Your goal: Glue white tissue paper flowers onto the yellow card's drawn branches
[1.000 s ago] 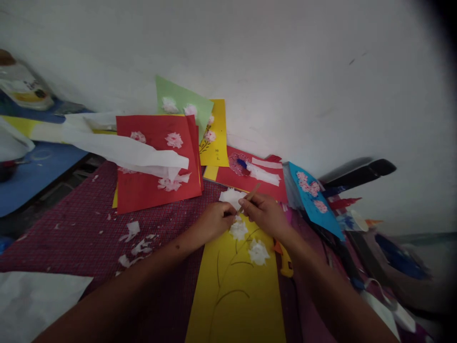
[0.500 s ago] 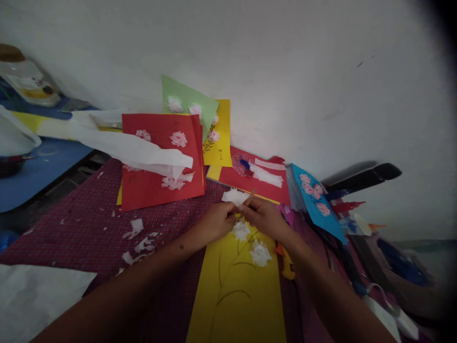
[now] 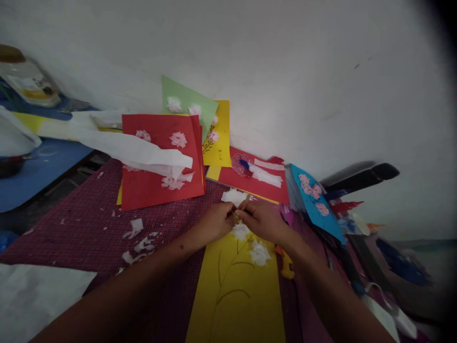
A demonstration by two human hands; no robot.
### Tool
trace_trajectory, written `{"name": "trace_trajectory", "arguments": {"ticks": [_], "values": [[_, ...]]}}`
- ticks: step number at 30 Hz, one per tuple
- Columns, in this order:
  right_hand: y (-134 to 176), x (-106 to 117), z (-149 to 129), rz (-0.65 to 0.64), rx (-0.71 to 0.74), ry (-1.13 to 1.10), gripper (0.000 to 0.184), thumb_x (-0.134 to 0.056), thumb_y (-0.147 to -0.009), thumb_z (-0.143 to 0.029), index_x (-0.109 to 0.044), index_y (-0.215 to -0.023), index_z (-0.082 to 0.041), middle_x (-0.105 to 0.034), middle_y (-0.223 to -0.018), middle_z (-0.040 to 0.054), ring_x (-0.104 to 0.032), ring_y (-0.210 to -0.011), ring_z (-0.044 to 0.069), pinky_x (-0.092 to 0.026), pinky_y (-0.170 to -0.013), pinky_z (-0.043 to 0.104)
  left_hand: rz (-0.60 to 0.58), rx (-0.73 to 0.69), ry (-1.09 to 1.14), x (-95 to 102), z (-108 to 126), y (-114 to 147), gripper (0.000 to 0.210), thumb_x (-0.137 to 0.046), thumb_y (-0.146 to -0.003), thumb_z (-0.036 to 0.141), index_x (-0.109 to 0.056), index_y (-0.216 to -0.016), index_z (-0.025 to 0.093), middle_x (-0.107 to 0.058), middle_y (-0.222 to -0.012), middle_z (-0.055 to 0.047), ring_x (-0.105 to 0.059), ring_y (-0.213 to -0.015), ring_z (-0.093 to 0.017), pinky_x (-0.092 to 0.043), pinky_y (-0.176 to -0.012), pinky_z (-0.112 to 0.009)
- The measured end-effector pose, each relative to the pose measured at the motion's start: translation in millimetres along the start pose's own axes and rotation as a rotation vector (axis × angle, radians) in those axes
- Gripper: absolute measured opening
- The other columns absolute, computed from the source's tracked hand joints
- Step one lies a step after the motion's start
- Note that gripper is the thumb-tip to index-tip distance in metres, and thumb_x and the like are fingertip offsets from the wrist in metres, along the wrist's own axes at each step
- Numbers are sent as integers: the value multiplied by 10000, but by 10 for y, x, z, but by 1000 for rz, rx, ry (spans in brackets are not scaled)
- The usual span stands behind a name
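Observation:
Both hands meet over the top end of a yellow sheet [image 3: 246, 314] with drawn dark curved lines. My left hand [image 3: 218, 221] is closed, its fingertips pinched; what lies between them is hidden. My right hand [image 3: 262, 219] is closed round a thin tan stick [image 3: 246, 202], its fingertips touching the left ones. White tissue paper [image 3: 233, 196] shows just beyond the fingers. Below them a white tissue flower [image 3: 241, 231] sits on the sheet, with a second tissue flower [image 3: 260, 253] lower to the right.
Red cards [image 3: 157, 200] with pink paper flowers stand at left under a long white tissue strip [image 3: 143, 155]. Tissue scraps [image 3: 144, 244] litter the checked cloth [image 3: 82, 224]. A yellow-handled tool [image 3: 287, 267] lies by my right forearm. A blue card [image 3: 317, 209] leans at right.
My right fingers have shifted slightly down and left toward the left fingertips. The stick now stands out less above them. The yellow sheet and flowers stay put.

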State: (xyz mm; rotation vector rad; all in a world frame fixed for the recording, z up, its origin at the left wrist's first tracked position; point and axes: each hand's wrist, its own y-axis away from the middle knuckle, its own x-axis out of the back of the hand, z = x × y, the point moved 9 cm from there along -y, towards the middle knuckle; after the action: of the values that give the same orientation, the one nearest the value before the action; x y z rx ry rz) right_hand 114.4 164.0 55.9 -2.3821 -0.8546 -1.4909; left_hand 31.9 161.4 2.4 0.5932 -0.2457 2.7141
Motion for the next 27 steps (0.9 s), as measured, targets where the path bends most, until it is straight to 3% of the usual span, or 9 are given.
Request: {"name": "trace_trajectory", "arguments": {"ticks": [7,27], "values": [[42,-50,-135,-12,27,94,183,-467,-949,-258,-617,-885,-175,-662,-832,59,-594,-747,173,-403,-671,270,-6,9,-41,6,-14,-5,108,-512,-838,205,-583,-774,156,-633,-750,-26,-559,-685,-143,-356,-584,-241],[89,-7,-27,63,2,31,231,-446,-965,-277,-609,-835,-179,-648,-774,34,-585,-702,157,-385,-628,254,-9,25,15,0,-14,-5,127,-516,-854,215,-624,-830,154,-685,-824,-45,-604,-734,-156,-413,-615,-241]]}}
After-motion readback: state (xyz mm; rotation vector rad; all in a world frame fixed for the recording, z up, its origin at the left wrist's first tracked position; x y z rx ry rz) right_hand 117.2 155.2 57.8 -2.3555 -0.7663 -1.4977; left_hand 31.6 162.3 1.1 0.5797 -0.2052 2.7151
